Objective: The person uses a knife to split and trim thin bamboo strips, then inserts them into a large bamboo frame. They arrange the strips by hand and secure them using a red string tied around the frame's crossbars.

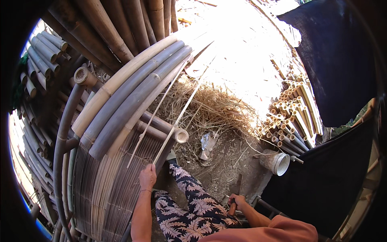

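My left hand (148, 176) is closed around the near end of a long, thin, pale bamboo strip (180, 117), which slants up and away past the bench. In my right hand (238, 201), low beside my thigh, is the wooden handle of a machete (239, 184), its dark blade pointing away from me. Left of my left hand stands a bamboo bench (113, 189) with a slatted surface. Several thick bamboo poles (133, 94), grey and tan, lie across it. Another thin strip (151, 123) rests along their right side.
Dry bamboo shavings (213, 103) heap on the dirt floor ahead. To the right lie a stack of cut bamboo poles (292, 115) and a tipped white bucket (278, 162). A crumpled clear plastic piece (208, 144) lies nearer. Dark cloth (328, 56) hangs at right; more bamboo fills the left.
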`<action>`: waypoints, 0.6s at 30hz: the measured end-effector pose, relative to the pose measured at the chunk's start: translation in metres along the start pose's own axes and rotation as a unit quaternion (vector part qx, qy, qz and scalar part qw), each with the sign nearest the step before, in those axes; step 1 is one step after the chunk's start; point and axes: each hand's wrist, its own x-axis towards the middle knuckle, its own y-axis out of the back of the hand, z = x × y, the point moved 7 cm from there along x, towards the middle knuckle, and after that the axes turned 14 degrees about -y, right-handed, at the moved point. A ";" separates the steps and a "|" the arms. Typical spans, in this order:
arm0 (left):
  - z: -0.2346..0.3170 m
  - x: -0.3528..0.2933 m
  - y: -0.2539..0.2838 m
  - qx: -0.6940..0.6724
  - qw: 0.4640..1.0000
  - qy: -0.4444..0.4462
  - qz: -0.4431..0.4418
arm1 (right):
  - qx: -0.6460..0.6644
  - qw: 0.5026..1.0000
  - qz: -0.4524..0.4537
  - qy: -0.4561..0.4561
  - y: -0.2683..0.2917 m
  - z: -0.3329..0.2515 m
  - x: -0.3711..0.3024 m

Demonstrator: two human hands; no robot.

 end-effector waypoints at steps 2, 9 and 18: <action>0.000 0.022 0.004 -0.025 0.999 -0.012 0.019 | -0.023 0.999 -0.009 0.025 -0.021 -0.005 -0.017; 0.010 0.083 -0.018 -0.060 0.998 -0.036 0.009 | -0.115 0.989 -0.069 0.058 -0.068 -0.009 -0.050; 0.069 0.073 0.019 0.035 0.974 -0.115 0.192 | -0.165 0.982 -0.023 0.094 -0.067 -0.022 -0.057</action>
